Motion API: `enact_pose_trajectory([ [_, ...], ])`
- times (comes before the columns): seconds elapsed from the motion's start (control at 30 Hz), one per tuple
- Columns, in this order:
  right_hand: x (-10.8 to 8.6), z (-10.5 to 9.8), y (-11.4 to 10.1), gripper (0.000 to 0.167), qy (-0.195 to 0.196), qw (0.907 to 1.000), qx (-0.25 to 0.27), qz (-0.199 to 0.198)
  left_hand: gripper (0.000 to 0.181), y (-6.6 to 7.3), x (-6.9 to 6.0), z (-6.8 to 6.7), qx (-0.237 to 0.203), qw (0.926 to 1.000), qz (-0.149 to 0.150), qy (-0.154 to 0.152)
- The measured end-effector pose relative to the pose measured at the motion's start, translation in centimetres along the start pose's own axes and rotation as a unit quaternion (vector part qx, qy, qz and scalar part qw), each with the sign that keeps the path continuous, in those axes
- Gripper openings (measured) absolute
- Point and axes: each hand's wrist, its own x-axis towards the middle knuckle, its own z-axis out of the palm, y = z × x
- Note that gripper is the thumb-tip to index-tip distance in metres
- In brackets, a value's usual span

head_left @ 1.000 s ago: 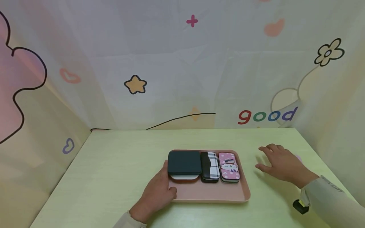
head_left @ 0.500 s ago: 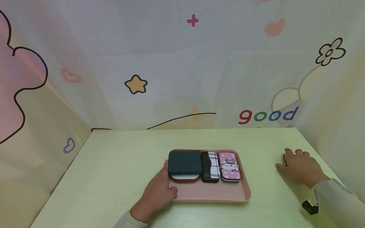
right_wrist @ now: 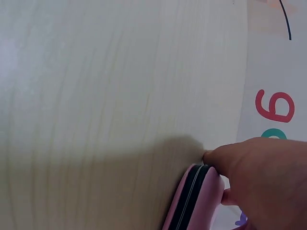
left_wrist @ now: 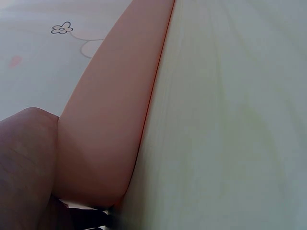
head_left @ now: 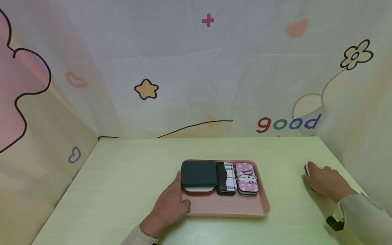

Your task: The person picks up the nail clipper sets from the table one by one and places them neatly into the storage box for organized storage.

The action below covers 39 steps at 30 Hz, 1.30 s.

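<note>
My left hand (head_left: 166,207) holds the pink tray (head_left: 222,206) at its left side and near-left corner. In the left wrist view the tray's outer wall (left_wrist: 110,105) rises beside the hand. In the tray, a dark green flat case (head_left: 199,173) lies on a white-and-brown item. Next to it are a black-and-plaid case (head_left: 226,178) and a pink cartoon tin (head_left: 246,178). Far right, my right hand (head_left: 326,180) grips a pink zip case (right_wrist: 204,206) with a black zipper band. The hand hides most of that case in the head view.
The pale wood-grain table (head_left: 122,190) spreads around the tray. A printed curtain (head_left: 183,68) stands along the back and both sides. The right hand is near the table's right edge.
My right hand has moved right and come down onto the pink zip case, its fingers closing at the case's edges. The left hand and tray stay in place.
</note>
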Motion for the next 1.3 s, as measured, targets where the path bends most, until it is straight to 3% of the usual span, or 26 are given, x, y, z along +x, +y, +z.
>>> enact_pose_trajectory([
  [0.33,0.3,-0.9,-0.8,0.081,0.005,0.9998,0.014,0.016,0.094,0.1,0.0,-0.1,0.000,1.0000,-0.002,-0.004],
  [0.67,0.7,-1.9,-3.9,0.075,0.054,0.9974,0.037,-0.029,0.094,0.0,-0.1,0.0,0.000,1.0000,-0.002,-0.003],
  [0.83,0.9,-2.8,-6.9,0.070,0.068,0.9937,0.049,-0.073,0.094,0.0,0.0,0.0,0.000,1.0000,-0.003,-0.002],
  [1.07,0.9,-4.0,-12.0,0.065,0.083,0.9808,0.052,-0.169,0.094,-0.1,0.0,0.0,-0.003,1.0000,0.000,-0.004],
  [1.3,1.1,-4.4,-16.3,0.063,0.067,0.9700,0.052,-0.228,0.093,-0.1,0.0,0.0,-0.002,1.0000,0.001,-0.003],
])
